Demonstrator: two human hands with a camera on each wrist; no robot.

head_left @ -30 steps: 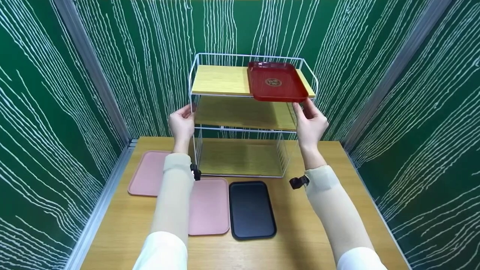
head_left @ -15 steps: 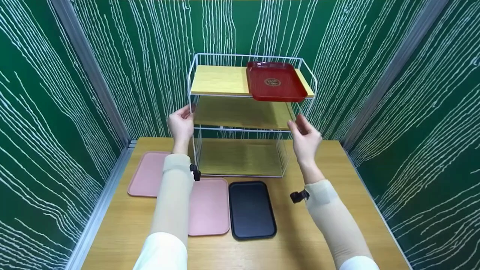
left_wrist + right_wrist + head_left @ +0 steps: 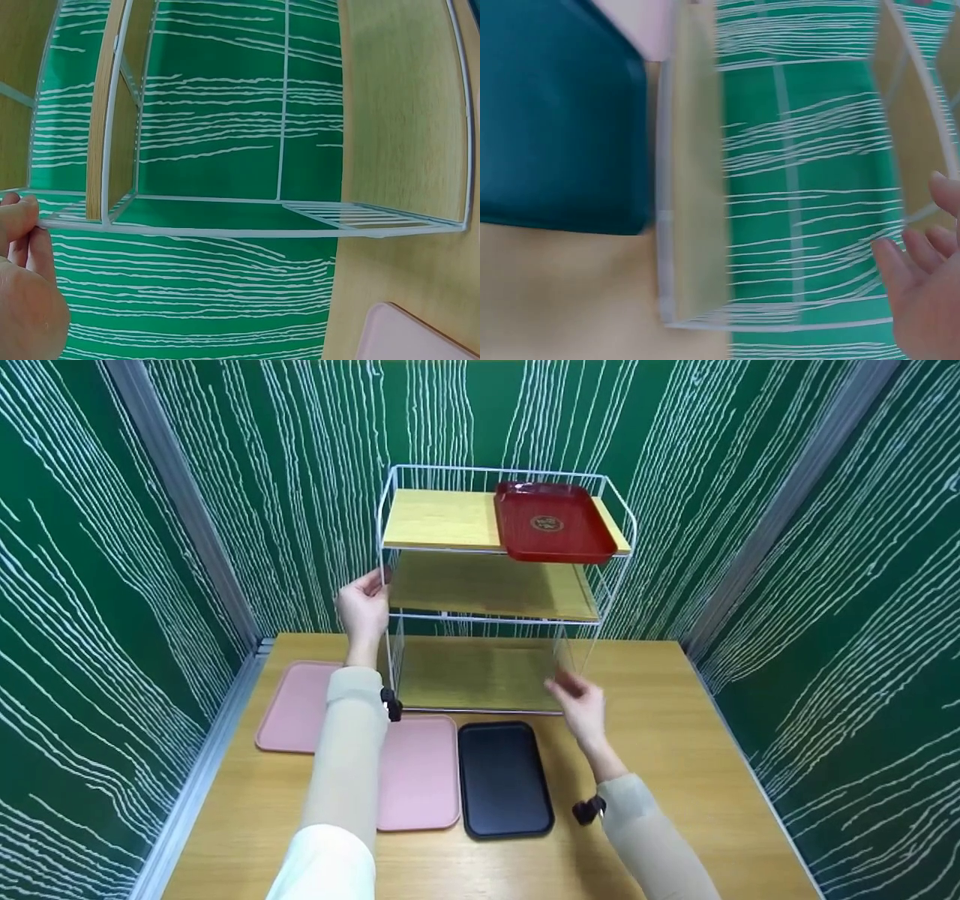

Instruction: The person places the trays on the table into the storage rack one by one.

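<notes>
A white wire rack (image 3: 387, 585) with three wooden shelves stands at the back of the table. A red tray (image 3: 553, 523) lies on the right of its top shelf, jutting over the front edge. My left hand (image 3: 363, 607) grips the rack's left front post at middle-shelf height; the left wrist view shows its fingers (image 3: 19, 217) on the wire (image 3: 225, 231). My right hand (image 3: 577, 706) hangs open and blurred in front of the rack's lower right corner, holding nothing, just above the far right end of the black tray (image 3: 502, 778). The right wrist view shows its fingers (image 3: 922, 277) loose beside the rack (image 3: 694, 187).
Two pink trays (image 3: 294, 706) (image 3: 418, 771) lie on the wooden table (image 3: 675, 765) left of the black tray. Green patterned walls (image 3: 90, 585) close in on three sides. The middle and bottom shelves hold nothing.
My right hand has left the red tray's front edge and dropped down and left to the rack's lower right corner. The left hand and the trays have not moved.
</notes>
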